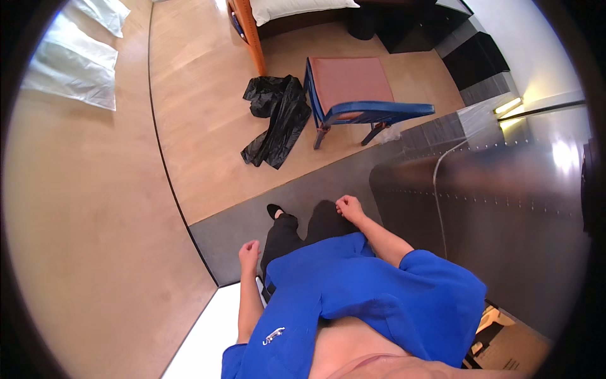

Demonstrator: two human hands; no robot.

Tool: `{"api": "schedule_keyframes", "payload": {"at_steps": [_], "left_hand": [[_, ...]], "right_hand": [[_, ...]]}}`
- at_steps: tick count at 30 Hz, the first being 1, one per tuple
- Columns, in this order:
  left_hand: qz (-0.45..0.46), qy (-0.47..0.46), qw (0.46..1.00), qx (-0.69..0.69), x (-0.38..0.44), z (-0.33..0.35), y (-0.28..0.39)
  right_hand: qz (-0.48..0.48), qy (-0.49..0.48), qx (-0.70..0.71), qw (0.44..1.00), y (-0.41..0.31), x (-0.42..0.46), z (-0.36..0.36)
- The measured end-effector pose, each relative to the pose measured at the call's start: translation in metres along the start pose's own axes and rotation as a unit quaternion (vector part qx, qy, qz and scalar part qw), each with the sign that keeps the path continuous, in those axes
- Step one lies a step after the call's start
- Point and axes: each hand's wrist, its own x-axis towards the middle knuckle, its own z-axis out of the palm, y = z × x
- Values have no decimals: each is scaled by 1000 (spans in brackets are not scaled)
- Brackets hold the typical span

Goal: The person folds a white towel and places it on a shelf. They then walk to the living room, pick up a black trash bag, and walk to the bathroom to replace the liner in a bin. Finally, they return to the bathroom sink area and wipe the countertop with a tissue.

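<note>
My left hand (249, 254) hangs low beside my dark trousers, its fingers curled, with nothing visible in it. On the other side my right hand (349, 208) is held in front of my thigh, fingers loosely bent, and I see no object in it. Ahead of my feet a crumpled black plastic bag (284, 125) lies on the light wooden floor (213, 156). Just right of the bag stands a chair with a blue frame (378, 109) and a pinkish seat (350, 83). Neither hand touches the bag or the chair.
An orange upright panel (253, 42) rises beyond the bag, near a white pillow (303, 8). Black boxy furniture (421, 31) stands at the back right. A large dark riveted surface (497, 227) curves close on my right. White cloth (80, 61) hangs at the upper left.
</note>
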Motion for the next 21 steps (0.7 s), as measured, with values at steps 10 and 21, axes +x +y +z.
{"api": "schedule_keyframes", "payload": {"at_steps": [10,21], "left_hand": [[-16,-53,997,62,158,-6,181],[180,-141,899,375,517,228,218]], "right_hand": [[-6,-38,-223,974,-79,67,79],[36,-58,-291,954,-73,112,79]]}}
